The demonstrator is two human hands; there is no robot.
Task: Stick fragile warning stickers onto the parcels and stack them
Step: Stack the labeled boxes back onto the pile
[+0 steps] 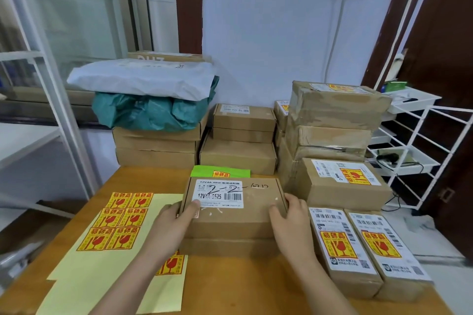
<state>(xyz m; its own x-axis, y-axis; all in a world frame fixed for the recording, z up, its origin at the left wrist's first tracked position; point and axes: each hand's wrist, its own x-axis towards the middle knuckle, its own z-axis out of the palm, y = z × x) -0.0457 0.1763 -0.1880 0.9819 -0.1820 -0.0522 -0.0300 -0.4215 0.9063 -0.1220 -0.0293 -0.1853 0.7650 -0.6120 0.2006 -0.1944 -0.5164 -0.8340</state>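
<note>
A brown cardboard parcel (234, 215) with a white barcode label sits on top of a second flat parcel (227, 247) in the middle of the wooden table (245, 286). My left hand (170, 227) grips its left end, thumb on the label. My right hand (290, 222) holds its right end. Left of it lies a yellow backing sheet (84, 276) with several red-and-yellow fragile stickers (120, 220). One more sticker (171, 266) shows under my left forearm. To the right lie two long parcels (343, 250) (386, 250) with fragile stickers stuck on.
A stickered parcel (343, 181) and a taped stack (335, 120) stand at the right. Behind the table are more brown boxes (240, 140), a green bag (151, 112) and a white bag (143, 79). A green sheet (220, 171) lies behind the held parcel. White racks stand on both sides.
</note>
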